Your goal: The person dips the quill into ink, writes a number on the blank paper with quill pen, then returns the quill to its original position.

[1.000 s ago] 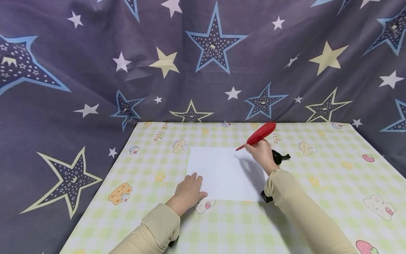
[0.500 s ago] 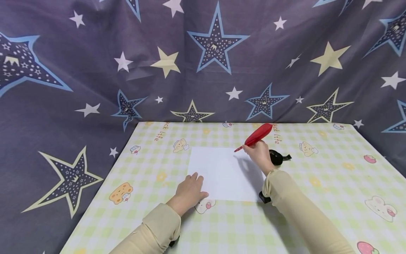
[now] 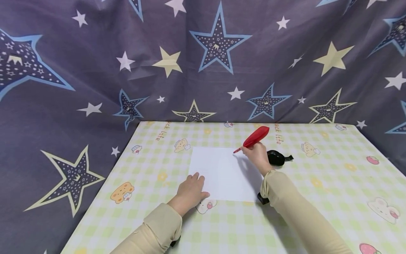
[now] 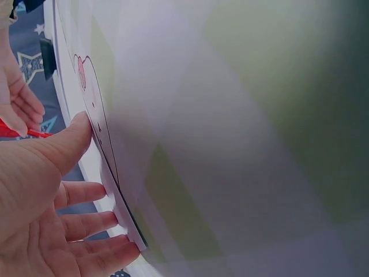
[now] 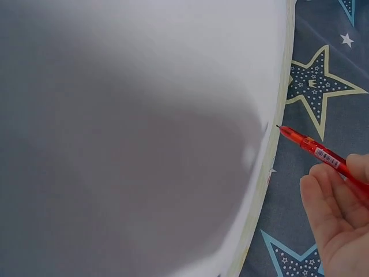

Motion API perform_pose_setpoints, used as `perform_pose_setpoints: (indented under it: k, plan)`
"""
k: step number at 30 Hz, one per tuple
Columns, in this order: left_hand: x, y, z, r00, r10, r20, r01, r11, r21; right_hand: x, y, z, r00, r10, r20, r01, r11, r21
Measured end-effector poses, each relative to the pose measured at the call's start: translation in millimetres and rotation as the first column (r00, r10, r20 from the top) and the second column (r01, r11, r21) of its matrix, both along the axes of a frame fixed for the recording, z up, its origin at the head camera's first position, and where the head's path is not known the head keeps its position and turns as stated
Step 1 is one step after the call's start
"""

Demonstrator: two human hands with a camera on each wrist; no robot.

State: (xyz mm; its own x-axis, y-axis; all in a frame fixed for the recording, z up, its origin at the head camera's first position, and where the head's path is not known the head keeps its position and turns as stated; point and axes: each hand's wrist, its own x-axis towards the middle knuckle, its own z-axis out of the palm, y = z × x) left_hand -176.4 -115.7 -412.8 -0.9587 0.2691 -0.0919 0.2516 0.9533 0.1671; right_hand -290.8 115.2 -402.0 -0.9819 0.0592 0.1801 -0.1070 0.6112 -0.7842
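My right hand (image 3: pixel 257 155) pinches a red pen (image 3: pixel 253 138) with a feather-shaped top, its tip pointing down to the left over the upper right of a white sheet of paper (image 3: pixel 219 176). In the right wrist view the pen's dark tip stands out past the paper's far edge, with fingers (image 5: pixel 331 202) curled beneath the barrel. The feather end is out of that view. My left hand (image 3: pixel 190 192) rests on the sheet's lower left corner, fingers spread. In the left wrist view its thumb (image 4: pixel 78 135) lies along the near paper edge.
The table (image 3: pixel 317 218) has a green-and-white checked cloth with cartoon prints. A black rounded object (image 3: pixel 276 158) with a strap-like end lies just right of my right hand. A dark star-patterned curtain (image 3: pixel 203 88) hangs behind the table and at its left.
My right hand has moved slightly left and toward me with the pen, showing more of the black object. The left hand stays on the paper. The whole head view has shifted slightly.
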Motion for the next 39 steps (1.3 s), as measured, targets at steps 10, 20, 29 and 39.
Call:
perform_pose_setpoints:
  k: [10, 20, 29, 39]
  plan:
    - [0.3, -0.3, -1.2, 1.0, -0.004, -0.014, 0.004, 1.0, -0.006, 0.4, -5.6, -1.1, 0.999, -0.006, 0.039, 0.006, 1.0, 0.0]
    - [0.2, 0.3, -0.1, 1.0, 0.003, -0.006, -0.003, 1.0, -0.002, 0.2, -5.2, -0.3, 0.994, 0.003, 0.111, -0.002, 1.0, -0.004]
    - [0.2, 1.0, 1.0, 1.0, 0.007, -0.003, -0.007, 1.0, -0.008, 1.3, -5.4, -0.1, 0.994, 0.01, 0.107, -0.01, 1.0, -0.001]
    - [0.8, 1.4, 0.5, 1.0, 0.01, 0.003, -0.01, 1.0, -0.018, 5.4, -5.6, 0.7, 0.997, 0.028, 0.069, -0.028, 1.0, 0.004]
